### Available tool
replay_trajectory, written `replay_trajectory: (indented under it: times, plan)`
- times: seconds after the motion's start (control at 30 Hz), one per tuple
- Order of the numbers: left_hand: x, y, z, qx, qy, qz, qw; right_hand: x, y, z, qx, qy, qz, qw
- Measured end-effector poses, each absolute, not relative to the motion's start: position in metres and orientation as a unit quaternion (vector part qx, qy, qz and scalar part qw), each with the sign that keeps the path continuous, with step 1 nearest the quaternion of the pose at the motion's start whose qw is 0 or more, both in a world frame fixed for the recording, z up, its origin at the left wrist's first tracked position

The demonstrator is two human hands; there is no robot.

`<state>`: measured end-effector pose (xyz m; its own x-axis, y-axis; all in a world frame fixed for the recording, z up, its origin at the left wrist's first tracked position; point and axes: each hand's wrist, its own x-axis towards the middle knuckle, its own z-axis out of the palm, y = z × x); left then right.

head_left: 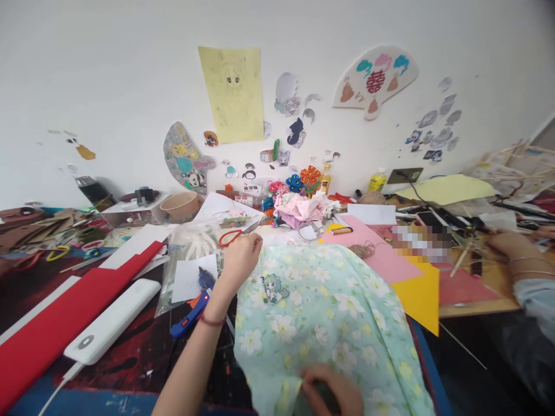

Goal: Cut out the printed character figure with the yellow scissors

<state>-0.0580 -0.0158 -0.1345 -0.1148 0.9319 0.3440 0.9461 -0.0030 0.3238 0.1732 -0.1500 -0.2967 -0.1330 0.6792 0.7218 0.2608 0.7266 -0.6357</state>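
A light green floral cloth [321,312] with white and yellow flowers lies across the table in front of me. A small cartoon figure with green hair [274,288] is on its left part. My left hand [245,254], with a red band at the wrist, reaches past the cloth's far left corner. Its fingers are curled closed, and what they hold, if anything, is hidden. Just behind it are scissors with orange handles [229,237]. At the near edge, my right hand [333,387] has its fingers closed on the cloth, beside a dark green patch partly hidden below it.
A blue glue gun [191,315], a white power strip [113,320] and red board [82,318] lie left. Pink paper [377,248] and yellow paper [416,297] lie right. Crumpled pink cloth [303,208] sits behind. Another person's hand [514,248] is at far right.
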Motion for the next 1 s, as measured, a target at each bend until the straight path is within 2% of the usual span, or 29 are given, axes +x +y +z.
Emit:
replay_trajectory:
  times: [0.13,0.23,0.3,0.47,0.67,1.0]
  plan:
    - [-0.066,-0.117,-0.141,-0.642,-0.688,-0.336,0.04,0.193,-0.126,-0.238,-0.42,-0.641,0.361,0.531]
    - [-0.056,-0.175,-0.168,-0.616,-0.631,-0.461,0.097,0.2,-0.095,-0.197,-0.447,-0.56,0.415,0.56]
    - [-0.044,-0.191,-0.192,-0.649,-0.623,-0.429,0.074,0.203,-0.075,-0.179,-0.438,-0.512,0.46,0.578]
    - [-0.017,-0.174,-0.232,-0.686,-0.643,-0.342,0.007,0.207,-0.048,-0.162,-0.419,-0.486,0.452,0.619]
    - [0.001,-0.154,-0.229,-0.621,-0.72,-0.302,-0.072,0.212,-0.05,-0.164,-0.421,-0.515,0.443,0.601]
    - [-0.001,-0.131,-0.225,-0.514,-0.69,-0.408,-0.306,0.218,-0.037,-0.164,-0.417,-0.534,0.402,0.616]
